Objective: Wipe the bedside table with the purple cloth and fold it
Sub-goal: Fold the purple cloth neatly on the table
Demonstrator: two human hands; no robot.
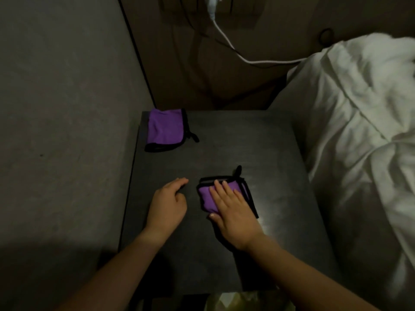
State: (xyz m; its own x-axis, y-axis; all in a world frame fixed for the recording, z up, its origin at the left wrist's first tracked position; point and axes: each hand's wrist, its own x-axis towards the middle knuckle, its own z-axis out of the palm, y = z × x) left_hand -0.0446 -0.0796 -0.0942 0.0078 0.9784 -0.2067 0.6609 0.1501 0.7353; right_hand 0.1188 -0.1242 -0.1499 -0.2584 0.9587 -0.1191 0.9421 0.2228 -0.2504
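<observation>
A: Purple cloth (207, 195)? Folded, flat on bedside table (258, 149), pinned beneath right hand (233, 212), fingers straight.
B: Left hand (168, 206)? Just beside cloth, apart, loosely curled, holding nothing.

Two folded purple cloths, one far left (165, 129) and one near under my right hand (207, 196), one dark worktop (258, 153), my two hands, left (167, 206) and right (233, 213), one white cable (231, 47), one bed (363, 113)

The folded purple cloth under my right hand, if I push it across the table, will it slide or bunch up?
The folded purple cloth looks soft and thin, so it would probably flop if lifted. Pressed flat by the right hand on the smooth bedside table, it likely slides, though the loose black loop may trail.
</observation>
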